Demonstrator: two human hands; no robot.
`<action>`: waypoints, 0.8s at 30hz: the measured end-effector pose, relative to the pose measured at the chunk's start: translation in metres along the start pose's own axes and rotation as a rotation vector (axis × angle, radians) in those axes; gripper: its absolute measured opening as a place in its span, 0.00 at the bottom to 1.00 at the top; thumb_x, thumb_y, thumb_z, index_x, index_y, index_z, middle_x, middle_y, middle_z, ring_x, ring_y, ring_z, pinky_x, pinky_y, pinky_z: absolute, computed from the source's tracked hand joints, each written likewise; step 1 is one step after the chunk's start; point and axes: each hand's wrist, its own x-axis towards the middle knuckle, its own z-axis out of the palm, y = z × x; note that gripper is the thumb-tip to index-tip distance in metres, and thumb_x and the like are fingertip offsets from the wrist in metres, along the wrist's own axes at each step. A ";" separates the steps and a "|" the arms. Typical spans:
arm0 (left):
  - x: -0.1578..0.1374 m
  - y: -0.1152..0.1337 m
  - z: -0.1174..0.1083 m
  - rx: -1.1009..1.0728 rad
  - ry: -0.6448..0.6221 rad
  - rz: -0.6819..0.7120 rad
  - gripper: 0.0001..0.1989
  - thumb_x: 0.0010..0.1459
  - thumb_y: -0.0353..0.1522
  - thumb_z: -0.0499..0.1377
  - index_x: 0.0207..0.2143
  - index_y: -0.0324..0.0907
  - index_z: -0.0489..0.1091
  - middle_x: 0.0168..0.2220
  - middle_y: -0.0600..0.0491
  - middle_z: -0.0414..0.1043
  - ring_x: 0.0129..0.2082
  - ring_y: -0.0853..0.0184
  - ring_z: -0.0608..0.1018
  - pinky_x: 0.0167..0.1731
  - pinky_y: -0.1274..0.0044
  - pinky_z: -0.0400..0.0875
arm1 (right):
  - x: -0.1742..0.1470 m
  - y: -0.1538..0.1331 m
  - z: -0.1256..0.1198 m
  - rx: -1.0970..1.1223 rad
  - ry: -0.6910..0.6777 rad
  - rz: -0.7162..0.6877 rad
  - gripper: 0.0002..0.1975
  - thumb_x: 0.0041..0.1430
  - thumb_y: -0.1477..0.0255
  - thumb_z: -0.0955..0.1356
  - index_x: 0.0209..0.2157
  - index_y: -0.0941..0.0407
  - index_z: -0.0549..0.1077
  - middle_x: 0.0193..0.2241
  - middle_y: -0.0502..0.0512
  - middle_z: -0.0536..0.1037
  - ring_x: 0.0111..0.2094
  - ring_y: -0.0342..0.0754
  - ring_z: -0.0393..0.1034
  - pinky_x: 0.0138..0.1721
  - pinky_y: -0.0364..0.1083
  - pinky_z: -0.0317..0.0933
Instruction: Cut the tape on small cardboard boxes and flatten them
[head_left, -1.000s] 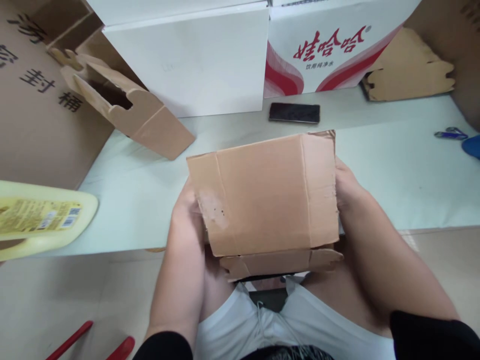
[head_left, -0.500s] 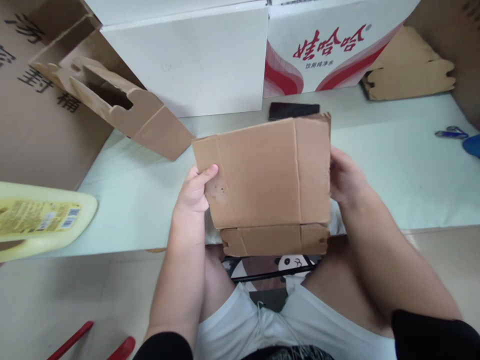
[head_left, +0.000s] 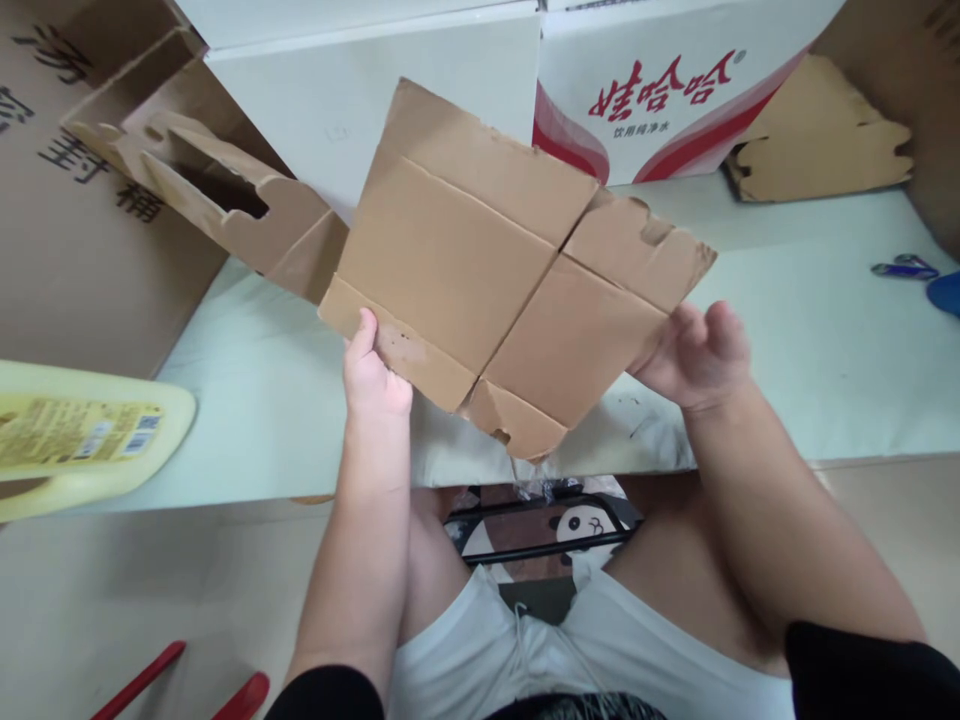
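A creased brown cardboard piece is held up at a slant over the table, unfolded to show a large panel, a smaller panel and notched flaps. My left hand grips its lower left edge, thumb on the face and fingers hidden behind. At its right edge, my right hand is closed against the cardboard, partly behind it, some fingers curled upward. To the left, a brown carton with a handle cut-out leans on the table, partly covered by the held piece.
White boxes line the back of the pale table cloth. Flattened cardboard and nail clippers lie at right. A yellow bottle lies at the left edge; red handles show below.
The cardboard has tilted and opened out, its lower panel swinging up to the right. The right hand has shifted slightly along the edge. The black phone-like object behind is now hidden.
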 end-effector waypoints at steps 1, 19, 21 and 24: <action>0.000 -0.001 0.001 -0.004 0.005 -0.003 0.20 0.56 0.49 0.67 0.44 0.49 0.73 0.54 0.49 0.79 0.65 0.58 0.74 0.62 0.65 0.75 | 0.001 0.003 0.001 -0.001 -0.014 0.026 0.33 0.38 0.39 0.75 0.41 0.46 0.77 0.40 0.55 0.83 0.47 0.60 0.78 0.43 0.58 0.71; -0.019 0.018 0.024 -0.127 -0.095 -0.076 0.23 0.54 0.52 0.69 0.44 0.48 0.76 0.58 0.50 0.77 0.69 0.56 0.68 0.64 0.64 0.71 | 0.002 0.022 0.014 -0.033 -0.073 0.202 0.26 0.40 0.58 0.83 0.43 0.50 0.82 0.47 0.54 0.85 0.55 0.56 0.76 0.60 0.56 0.68; -0.020 0.019 0.028 -0.168 -0.083 -0.076 0.23 0.54 0.51 0.69 0.45 0.47 0.76 0.58 0.49 0.77 0.69 0.55 0.67 0.64 0.65 0.70 | 0.004 0.024 0.014 -0.050 -0.034 0.195 0.27 0.40 0.59 0.82 0.44 0.50 0.81 0.47 0.55 0.85 0.54 0.57 0.77 0.55 0.56 0.72; -0.024 0.024 0.033 -0.207 -0.102 -0.080 0.22 0.57 0.50 0.65 0.46 0.44 0.75 0.57 0.46 0.78 0.69 0.53 0.68 0.65 0.65 0.68 | 0.006 0.027 0.013 -0.103 0.022 0.198 0.28 0.41 0.59 0.81 0.45 0.52 0.80 0.48 0.58 0.84 0.51 0.60 0.78 0.44 0.55 0.75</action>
